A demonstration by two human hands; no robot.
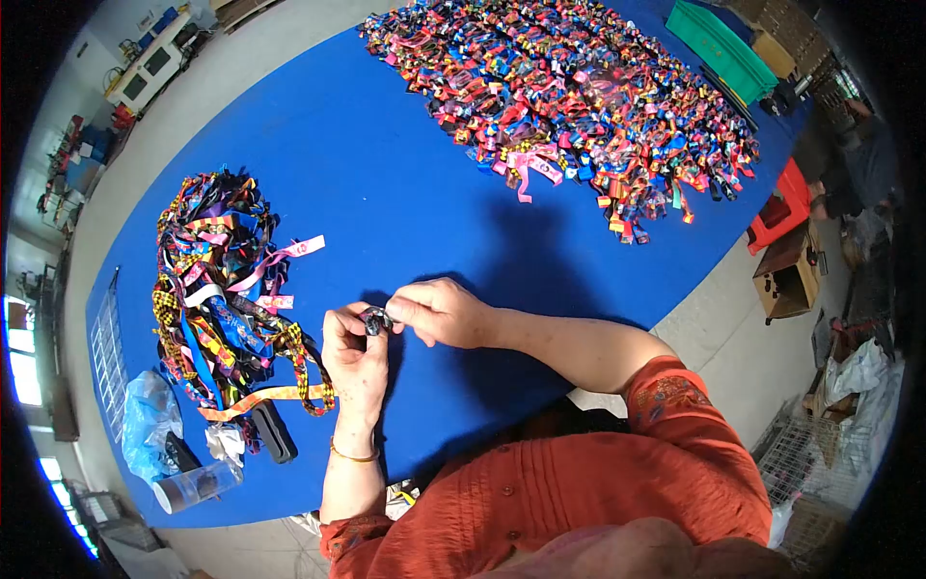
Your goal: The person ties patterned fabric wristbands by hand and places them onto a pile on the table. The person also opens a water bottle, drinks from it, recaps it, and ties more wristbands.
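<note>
My left hand [355, 355] is closed around a small dark ribbon bundle [374, 321], which shows black with pale marks. My right hand [446, 311] comes in from the right, its thumb and fingers pinched at the bundle's upper edge. Both hands are over the blue table, close to my body. Just left of my left hand lies a tangled heap of lanyard-like printed ribbons [231, 318]. An orange ribbon [265, 398] from this heap reaches my left wrist. The bundle's far side is hidden by my fingers.
Several small folded or rolled ribbons [579, 96] spread across the far right of the blue table [386, 174]. At left front are a blue plastic bag [151, 425], a clear cylinder [198, 485] and a black oblong object [274, 432]. A green bin [721, 48], red stool [783, 205] and cardboard box [789, 272] stand right.
</note>
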